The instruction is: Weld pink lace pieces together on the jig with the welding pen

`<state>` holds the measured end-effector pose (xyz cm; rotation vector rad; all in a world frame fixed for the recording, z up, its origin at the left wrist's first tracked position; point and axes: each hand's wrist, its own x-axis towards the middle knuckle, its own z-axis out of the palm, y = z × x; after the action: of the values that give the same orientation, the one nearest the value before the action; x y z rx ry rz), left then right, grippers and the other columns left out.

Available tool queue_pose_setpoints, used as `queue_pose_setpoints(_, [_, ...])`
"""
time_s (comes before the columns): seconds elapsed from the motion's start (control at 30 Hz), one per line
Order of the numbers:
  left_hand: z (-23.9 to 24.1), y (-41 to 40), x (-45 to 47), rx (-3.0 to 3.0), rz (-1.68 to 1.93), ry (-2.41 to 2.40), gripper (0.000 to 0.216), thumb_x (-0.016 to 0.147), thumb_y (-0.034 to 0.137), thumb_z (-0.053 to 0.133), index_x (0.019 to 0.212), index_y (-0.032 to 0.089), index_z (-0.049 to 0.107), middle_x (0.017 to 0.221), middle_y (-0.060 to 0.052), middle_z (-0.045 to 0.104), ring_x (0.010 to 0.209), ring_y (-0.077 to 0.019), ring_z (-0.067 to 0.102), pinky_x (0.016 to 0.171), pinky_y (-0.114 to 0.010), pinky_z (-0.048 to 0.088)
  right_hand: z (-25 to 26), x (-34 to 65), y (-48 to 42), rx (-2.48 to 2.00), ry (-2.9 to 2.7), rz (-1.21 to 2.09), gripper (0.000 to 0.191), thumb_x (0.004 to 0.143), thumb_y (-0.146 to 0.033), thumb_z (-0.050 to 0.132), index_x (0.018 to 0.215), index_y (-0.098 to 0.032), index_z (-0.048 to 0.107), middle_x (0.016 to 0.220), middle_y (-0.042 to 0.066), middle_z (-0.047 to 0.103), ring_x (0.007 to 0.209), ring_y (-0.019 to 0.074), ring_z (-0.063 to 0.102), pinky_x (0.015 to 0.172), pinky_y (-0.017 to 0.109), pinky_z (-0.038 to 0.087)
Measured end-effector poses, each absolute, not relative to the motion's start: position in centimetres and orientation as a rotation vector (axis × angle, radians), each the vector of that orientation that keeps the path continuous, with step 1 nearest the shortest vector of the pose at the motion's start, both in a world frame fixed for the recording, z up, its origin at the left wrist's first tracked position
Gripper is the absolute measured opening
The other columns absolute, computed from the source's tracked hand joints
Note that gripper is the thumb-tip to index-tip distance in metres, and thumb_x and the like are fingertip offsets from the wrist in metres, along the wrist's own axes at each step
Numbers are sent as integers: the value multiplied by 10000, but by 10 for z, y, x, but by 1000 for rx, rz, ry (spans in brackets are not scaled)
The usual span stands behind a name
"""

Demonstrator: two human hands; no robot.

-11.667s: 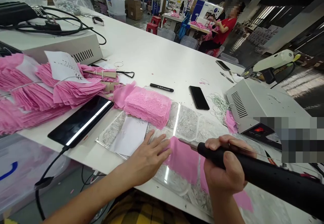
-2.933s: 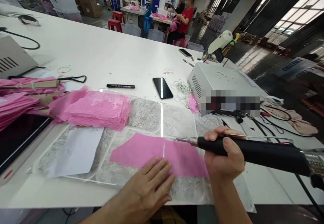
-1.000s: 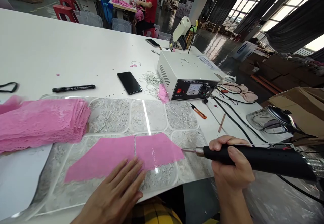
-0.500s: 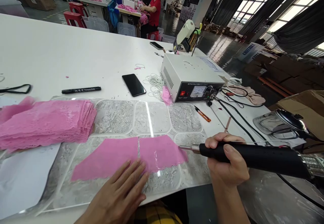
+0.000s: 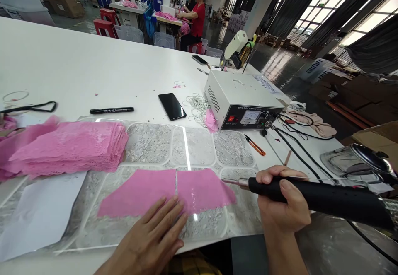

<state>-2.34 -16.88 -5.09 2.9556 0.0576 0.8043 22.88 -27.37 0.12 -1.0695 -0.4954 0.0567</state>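
A pink lace piece lies flat on a clear scratched cutting plate at the table's near edge. My left hand presses flat on the piece's near edge, fingers apart. My right hand grips a black hand-held cutting tool; its metal tip touches the right edge of the pink piece. A stack of pink lace pieces rests on the plate's left part.
A white control box with cables stands at the right. A black phone, a black marker, small orange snips and a white paper sheet lie around. A person sits at a sewing station far behind.
The view has shifted slightly, so everything sits a little further right. My hands, the tool tip and the pink piece keep the same relation as half a second ago.
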Motion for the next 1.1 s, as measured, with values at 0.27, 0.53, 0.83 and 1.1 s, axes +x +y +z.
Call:
queue_pose_setpoints(0.27, [-47,-171,-20,2905,852,95,313,983,195,459,1239,127,626,1301,-89,618,1331,-217,466,1187,-396,279,-3,226,-260,-1078,-542,83,97,652,-224,604,737,-192,572,715,-11,554,539,118,523,520,307,470])
queue_pose_setpoints(0.53, [-44,-171,-21,2905,883,131,295,983,235,474,1205,153,651,1289,-48,633,1277,-197,524,1178,-370,296,-2,226,-258,-1097,-540,81,85,630,-204,596,709,-183,571,695,-7,563,524,119,520,491,301,463])
queue_pose_setpoints(0.83, [-42,-174,-31,2944,863,160,292,979,260,481,1173,141,665,1241,-57,662,1224,-207,571,1160,-391,341,2,213,-237,-1052,-534,121,112,610,-210,582,717,-185,564,704,-9,548,528,108,504,493,290,453])
queue_pose_setpoints(1.1, [-46,-175,-31,2901,904,177,292,974,242,479,1161,117,665,1221,-81,671,1208,-225,583,1117,-411,407,-4,209,-229,-1060,-546,143,114,632,-223,596,735,-189,561,735,-11,550,539,108,518,514,300,467])
